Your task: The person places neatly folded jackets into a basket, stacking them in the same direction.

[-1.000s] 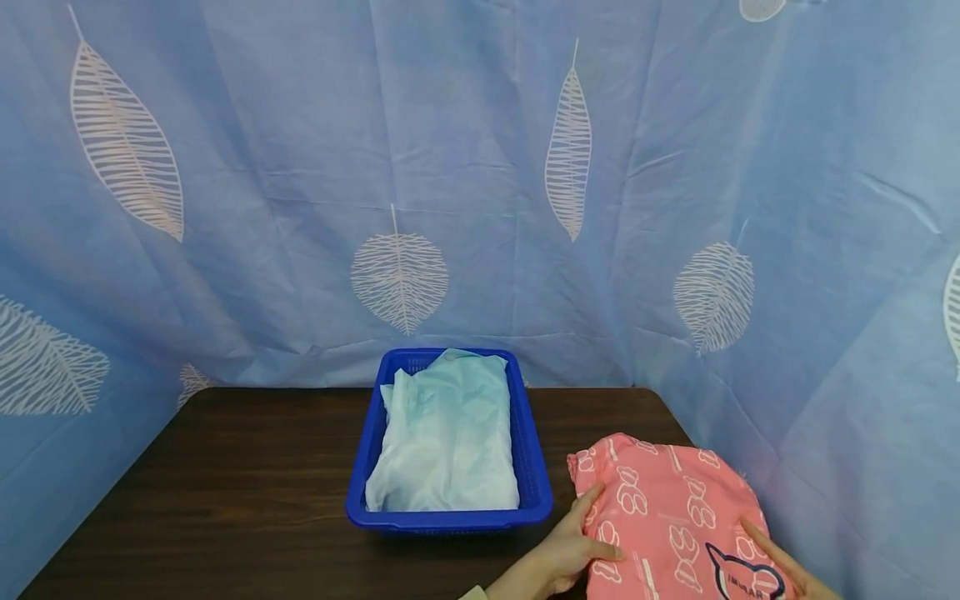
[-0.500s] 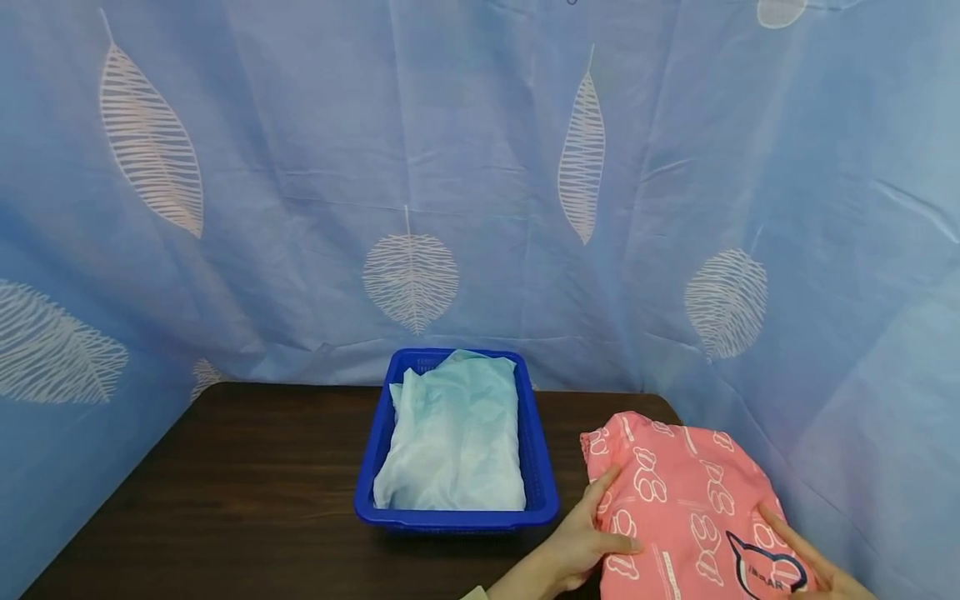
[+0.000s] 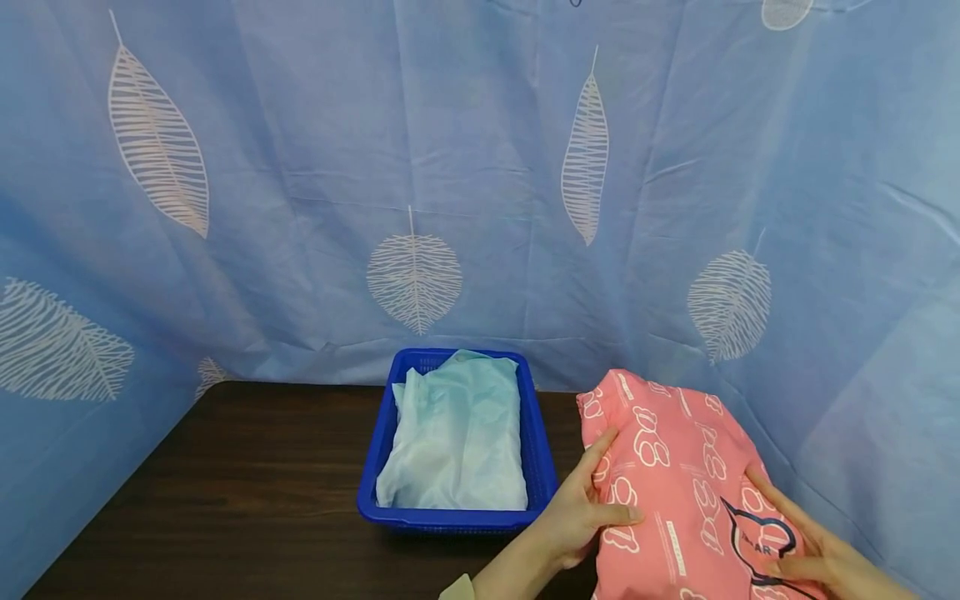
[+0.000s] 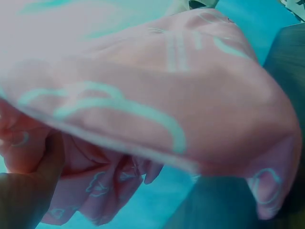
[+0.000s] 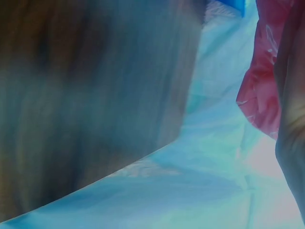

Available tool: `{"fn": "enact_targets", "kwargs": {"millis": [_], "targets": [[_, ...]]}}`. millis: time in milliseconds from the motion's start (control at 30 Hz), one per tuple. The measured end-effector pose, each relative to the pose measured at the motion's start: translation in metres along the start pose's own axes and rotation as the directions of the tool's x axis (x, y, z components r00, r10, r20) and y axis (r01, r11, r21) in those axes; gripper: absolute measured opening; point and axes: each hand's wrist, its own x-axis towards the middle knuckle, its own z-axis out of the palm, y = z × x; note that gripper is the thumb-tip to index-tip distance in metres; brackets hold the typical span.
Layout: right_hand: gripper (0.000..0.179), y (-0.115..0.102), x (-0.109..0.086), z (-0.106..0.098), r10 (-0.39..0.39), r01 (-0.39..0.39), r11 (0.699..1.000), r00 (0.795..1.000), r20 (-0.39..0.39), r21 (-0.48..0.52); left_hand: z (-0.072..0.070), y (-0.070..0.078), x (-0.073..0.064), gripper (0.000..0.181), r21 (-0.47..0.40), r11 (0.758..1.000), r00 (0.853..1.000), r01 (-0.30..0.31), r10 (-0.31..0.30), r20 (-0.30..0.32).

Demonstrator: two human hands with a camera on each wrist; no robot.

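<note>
A folded pink cloth point(image 3: 675, 475) with white printed figures and a dark cat-eared outline is held up at the right of the table in the head view. My left hand point(image 3: 573, 508) grips its left edge, thumb on the top face. My right hand point(image 3: 825, 550) pinches the right edge, thumb over the dark outline. The left wrist view shows the underside of the pink cloth point(image 4: 214, 109) hanging loose, and my left hand point(image 4: 33, 195) at lower left. In the right wrist view, part of the right hand point(image 5: 293, 109) borders the pink cloth point(image 5: 262, 90).
A blue plastic basket point(image 3: 366, 492) stands mid-table, holding a folded pale teal and white cloth point(image 3: 457, 442). The dark wooden table point(image 3: 225, 500) extends to its left. A blue curtain point(image 3: 480, 167) with white leaf prints hangs behind and along both sides.
Both hands have lifted the pink cloth higher, and more of it shows. The head view has shifted slightly to the left. The basket and its cloth keep their place on the table.
</note>
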Motion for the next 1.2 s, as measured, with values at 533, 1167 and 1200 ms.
{"fn": "enact_targets", "kwargs": {"millis": [533, 1167, 1200], "targets": [[0.089, -0.047, 0.042, 0.04, -0.08, 0.078, 0.99, 0.997, -0.005, -0.118, -0.016, 0.061, -0.009, 0.089, 0.034, 0.999, 0.999, -0.04, 0.04, 0.005], [0.093, -0.074, 0.142, 0.061, -0.272, 0.254, 0.914, 0.962, -0.012, -0.317, -0.062, 0.148, -0.011, 0.089, 0.176, 0.982, 0.997, -0.069, 0.073, -0.014], [0.094, -0.077, 0.147, 0.062, -0.273, 0.249, 0.908, 0.962, -0.025, -0.336, -0.065, 0.153, -0.011, 0.089, 0.187, 0.98, 0.997, -0.072, 0.076, -0.017]]}}
